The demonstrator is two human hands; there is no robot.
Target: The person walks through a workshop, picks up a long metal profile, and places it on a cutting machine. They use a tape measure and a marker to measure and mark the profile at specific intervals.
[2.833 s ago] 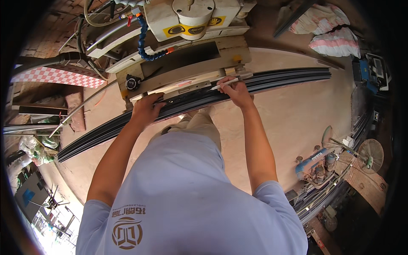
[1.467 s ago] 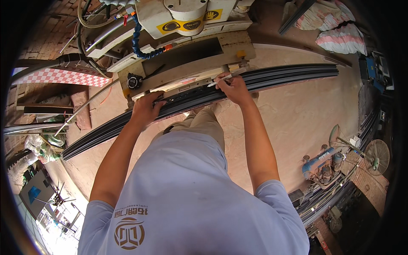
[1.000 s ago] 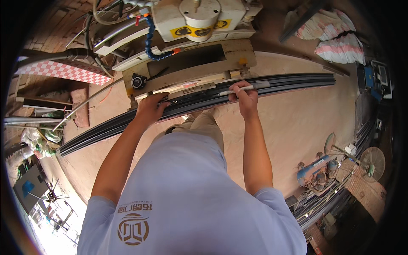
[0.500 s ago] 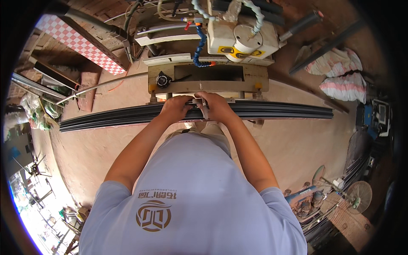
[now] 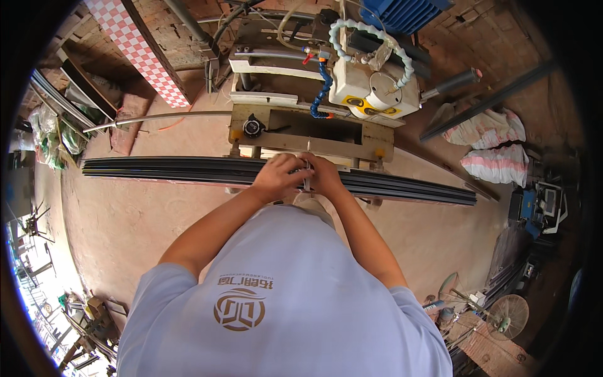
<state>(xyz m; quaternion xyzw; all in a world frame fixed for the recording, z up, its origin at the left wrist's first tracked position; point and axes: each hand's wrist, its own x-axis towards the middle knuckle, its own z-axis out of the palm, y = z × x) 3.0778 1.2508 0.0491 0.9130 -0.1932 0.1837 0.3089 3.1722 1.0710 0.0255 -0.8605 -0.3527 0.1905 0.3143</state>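
Note:
A bundle of long black profiles (image 5: 182,167) lies crosswise in front of me, below the near side of a machine. Over its middle my two hands meet. My right hand (image 5: 324,176) is closed around a small grey metal piece (image 5: 307,183) that stands out toward me across the profiles. Curled fingers of my left hand (image 5: 276,178) reach over to the same piece, their tips against it beside my right hand. The fingers cover most of the piece, so its exact kind cannot be made out.
The machine's metal bed (image 5: 282,129) carries a round black tape measure (image 5: 254,127). Above it hang a white machine head (image 5: 367,91) and a blue segmented hose (image 5: 323,81). White sacks (image 5: 499,164) lie at right; a round fan (image 5: 507,317) stands at lower right.
My left hand has moved right, and its fingers now overlap the small metal piece next to my right hand. The whole view has shifted and tilted slightly.

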